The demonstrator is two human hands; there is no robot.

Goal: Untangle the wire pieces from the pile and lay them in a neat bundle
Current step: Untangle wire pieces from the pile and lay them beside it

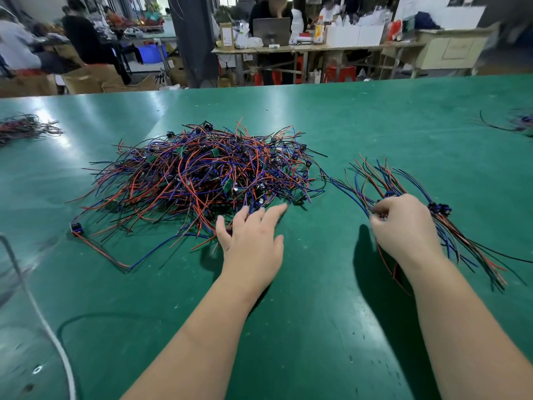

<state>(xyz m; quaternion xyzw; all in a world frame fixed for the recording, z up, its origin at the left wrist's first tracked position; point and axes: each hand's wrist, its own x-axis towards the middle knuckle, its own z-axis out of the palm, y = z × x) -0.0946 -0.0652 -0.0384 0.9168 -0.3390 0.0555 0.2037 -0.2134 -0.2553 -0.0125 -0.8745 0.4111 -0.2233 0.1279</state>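
There is only one view, from a camera worn on the person's head. It looks forward and down across the green desk (pixel 375 116), from its near side toward its far edge, which runs a little slanted in the wide picture. Both forearms enter from the bottom. The left hand (pixel 251 243) and the right hand (pixel 403 226) are close under the camera. The pile of wires (pixel 202 174) and the bundle (pixel 450 226) lie just beyond them. The room (pixel 317 62) behind the desk fills the upper part, far and blurred.
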